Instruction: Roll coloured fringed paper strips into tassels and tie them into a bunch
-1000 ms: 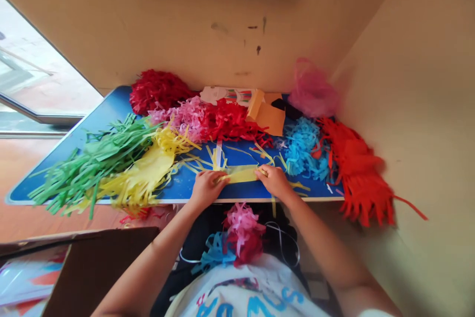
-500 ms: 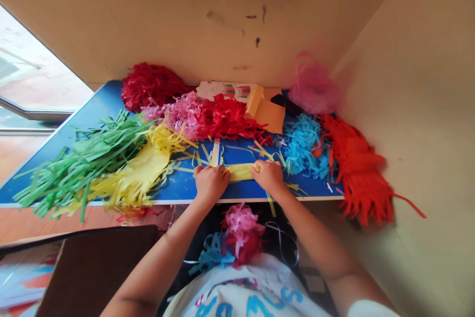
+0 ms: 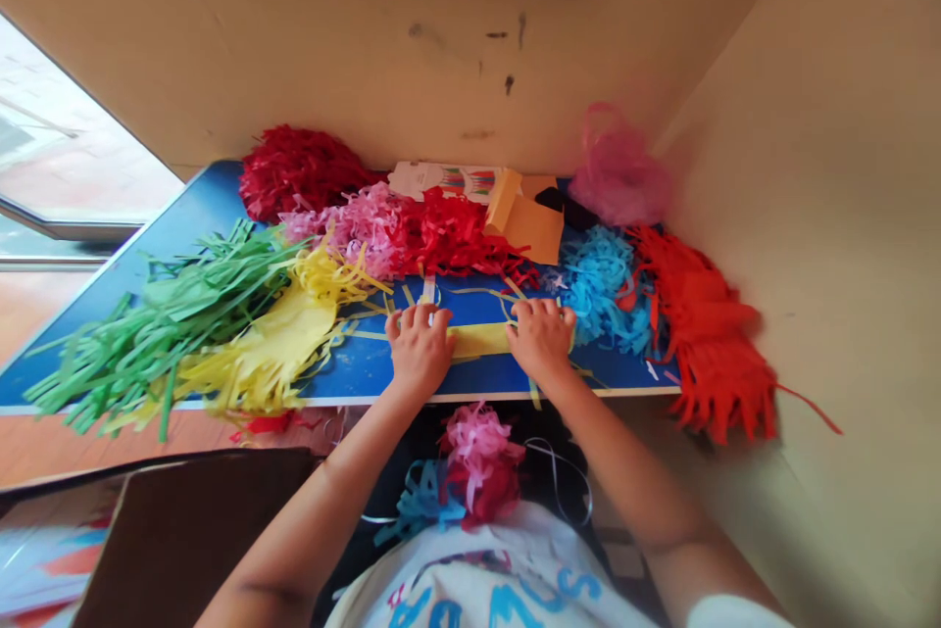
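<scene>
A band of yellow crepe paper [image 3: 481, 341], cut into fringe strips at its ends, lies across the near part of the blue table. My left hand [image 3: 421, 351] rests on its left end with fingers spread. On the right end lies my right hand [image 3: 542, 339], fingers also apart and pressing down. The fringe under both palms is mostly hidden. Loose yellow strips are scattered beyond the hands. Left of my left hand lies a fringed yellow paper piece [image 3: 283, 324]. Blue paper fringe [image 3: 607, 285] sits just past my right hand.
Green fringe [image 3: 198, 300] covers the table's left side. Dark red [image 3: 301, 168], pink [image 3: 360, 226] and red fringe [image 3: 448, 231] line the back. An orange folder [image 3: 540, 226] lies there too. Orange-red fringe [image 3: 710, 334] hangs over the right edge. A dark box [image 3: 198, 530] stands lower left.
Both hands have gone from closed fingers gripping the yellow paper's ends to spread fingers lying on it. The paper stays in nearly the same place.
</scene>
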Demonstrator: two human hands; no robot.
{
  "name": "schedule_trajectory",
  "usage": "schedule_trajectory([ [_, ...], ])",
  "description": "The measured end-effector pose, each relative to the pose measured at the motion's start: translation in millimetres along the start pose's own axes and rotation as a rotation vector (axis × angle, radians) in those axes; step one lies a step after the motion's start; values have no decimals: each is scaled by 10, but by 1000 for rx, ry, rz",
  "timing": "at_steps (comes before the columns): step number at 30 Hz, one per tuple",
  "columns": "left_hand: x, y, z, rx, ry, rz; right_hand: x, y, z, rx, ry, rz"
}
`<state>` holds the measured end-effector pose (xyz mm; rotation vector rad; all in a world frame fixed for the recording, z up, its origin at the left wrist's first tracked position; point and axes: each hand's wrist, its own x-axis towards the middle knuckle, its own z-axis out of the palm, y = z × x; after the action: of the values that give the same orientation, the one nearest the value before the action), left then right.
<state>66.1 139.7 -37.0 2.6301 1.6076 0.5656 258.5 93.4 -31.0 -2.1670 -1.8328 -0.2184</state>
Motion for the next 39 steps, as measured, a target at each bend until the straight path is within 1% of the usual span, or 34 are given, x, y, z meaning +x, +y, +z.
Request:
schedule_trajectory([
  [1,10,-8,-11,-27,24,90,-19,-6,-32,-7,48,-56],
  [2,22,-20,-22,-55,15,186,-42,-12,-56,5,62,-143],
  [4,42,-48,-47,-97,-76,337,-87,-16,-71,85,-20,-356],
  [5,46,-60,-64,-106,-116,380,-102,-10,-63,133,-77,-444],
  [6,44,-68,-84,-106,-138,406,-107,4,-47,175,-123,-497],
  [7,35,-72,-105,-99,-146,422,-101,26,-27,208,-153,-518],
  [10,-10,-72,-156,-67,-129,434,-21,129,36,282,-191,-475],
  [13,-33,-105,-151,-65,-131,405,77,231,76,361,-230,-411],
  [15,-25,-155,-121,-105,-146,363,112,273,91,389,-238,-397],
  [19,9,-246,-69,-212,-159,244,130,301,122,403,-216,-431],
  [23,28,-263,-59,-257,-168,167,183,328,170,438,-220,-394],
  [26,36,-269,-30,-252,-163,165,220,353,190,468,-239,-379],
  [31,38,-338,57,-257,-130,187,215,367,184,441,-228,-447],
  [33,34,-365,74,-265,-116,194,212,370,178,437,-228,-447],
  [36,37,-370,72,-271,-102,182,219,360,167,420,-269,-383],
  [39,62,-329,60,-246,-117,124,238,305,164,371,-292,-285],
])
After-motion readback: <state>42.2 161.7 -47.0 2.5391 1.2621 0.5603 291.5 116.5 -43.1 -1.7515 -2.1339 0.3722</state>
